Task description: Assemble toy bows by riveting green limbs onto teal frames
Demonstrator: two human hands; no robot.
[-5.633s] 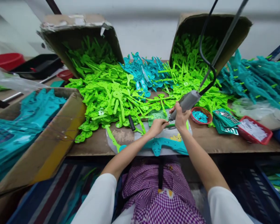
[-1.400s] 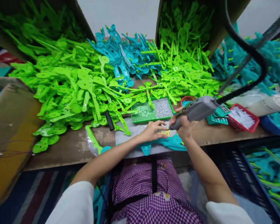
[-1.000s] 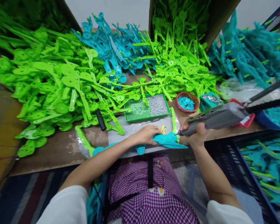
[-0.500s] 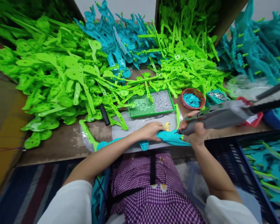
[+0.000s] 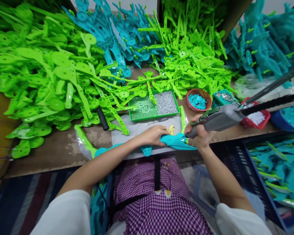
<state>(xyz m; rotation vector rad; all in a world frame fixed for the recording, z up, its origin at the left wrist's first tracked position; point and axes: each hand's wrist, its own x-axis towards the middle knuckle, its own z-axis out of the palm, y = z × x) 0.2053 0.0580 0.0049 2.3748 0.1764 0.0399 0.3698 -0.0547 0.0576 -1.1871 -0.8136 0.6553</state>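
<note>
My right hand [image 5: 201,135] is wrapped round a grey power screwdriver [image 5: 218,119], with its cord running off to the right. Its tip points left, at the right part of a blue plastic piece [image 5: 177,141]. My left hand [image 5: 155,135] presses down on that same piece, fingers curled over it. The blue piece lies along the table's front edge on a grey cloth [image 5: 134,129], with a green wing-shaped part [image 5: 85,140] at its left end. Just behind my hands, a green perforated tray [image 5: 143,109] holds many small metal screws [image 5: 166,101].
Heaps of green plastic parts [image 5: 51,71] and blue parts [image 5: 112,36] cover the back. A red basket [image 5: 199,99] holds small blue pieces; a teal basket [image 5: 225,98] and a red tray [image 5: 256,117] stand right of it. A crate [image 5: 259,182] is at lower right.
The view has shifted slightly, so the scene sits further left. The screwdriver's body has swung and its rear end is now tilted up a little; my left hand stays on the blue piece.
</note>
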